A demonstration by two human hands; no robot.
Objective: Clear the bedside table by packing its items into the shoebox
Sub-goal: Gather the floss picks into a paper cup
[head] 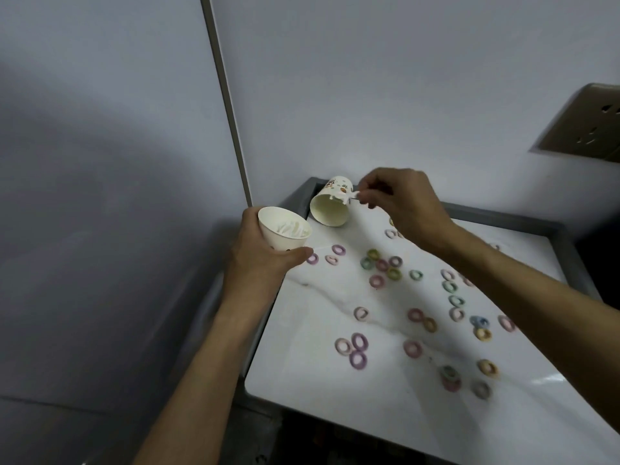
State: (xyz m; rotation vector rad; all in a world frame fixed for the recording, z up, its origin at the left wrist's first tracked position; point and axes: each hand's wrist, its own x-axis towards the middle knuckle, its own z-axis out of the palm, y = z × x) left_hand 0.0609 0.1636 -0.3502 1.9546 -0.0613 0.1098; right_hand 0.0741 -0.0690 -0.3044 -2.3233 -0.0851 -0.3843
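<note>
Grey-blue walls meet behind a white-topped bedside table [335, 414]. At its left edge the left hand [258, 260] curls round an upright paper cup [283, 231] holding white scraps. In the far-left corner a second cup [330, 206] lies on its side, and the right hand [402, 203] pinches a small white piece [352, 195] at its rim. I cannot tell what the piece is. Coloured rings [377, 280] lie scattered across to the right edge. The shoebox is out of view. The piece should probably be carried right over the held cup's mouth before release — a short, steady move.
</note>
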